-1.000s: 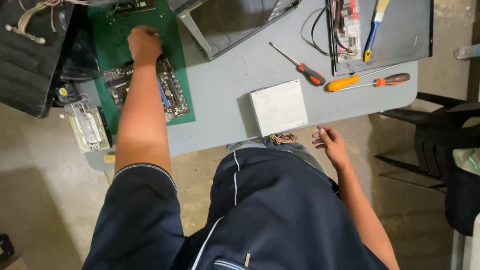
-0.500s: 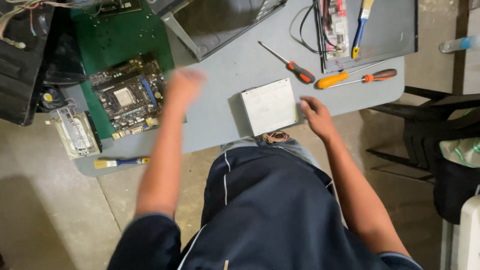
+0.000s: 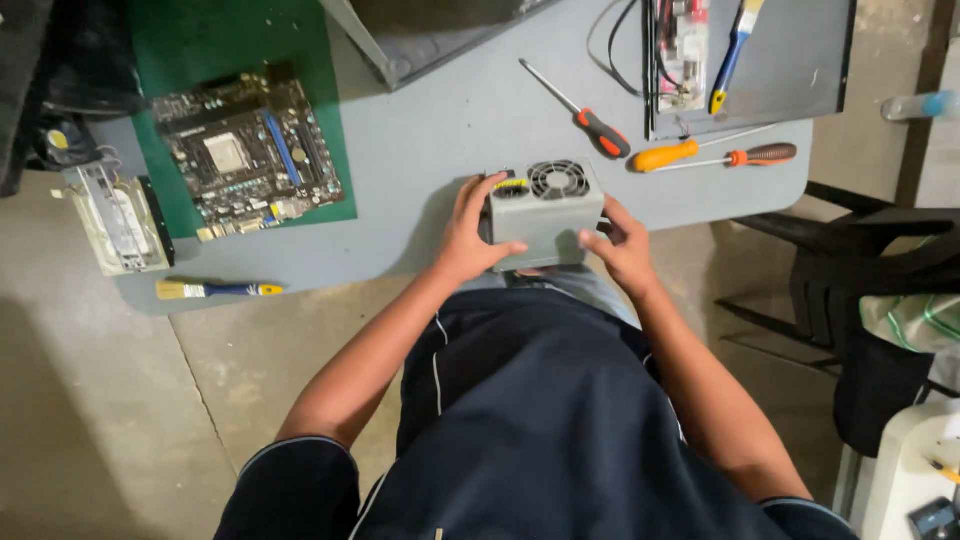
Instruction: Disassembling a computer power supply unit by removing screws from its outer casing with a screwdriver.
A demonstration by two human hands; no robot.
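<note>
Grey power supply (image 3: 545, 215), green mat (image 3: 240, 60), orange-handled screwdrivers (image 3: 665, 156) on grey table (image 3: 440, 120).

The power supply box's (image 3: 545, 215) near lower edge hides behind both hands, and the far metal case panel (image 3: 430, 35) is cut off by the frame's top edge.

1. A motherboard (image 3: 248, 152) lies on a green mat (image 3: 215, 60) at ten o'clock on the grey surface (image 3: 440, 110).
2. Three screwdrivers sit at one o'clock: red-handled (image 3: 585, 115), orange-handled (image 3: 685, 152), brown-handled (image 3: 745, 156).
3. A blue-handled brush (image 3: 215, 290) lies at nine o'clock.
</note>
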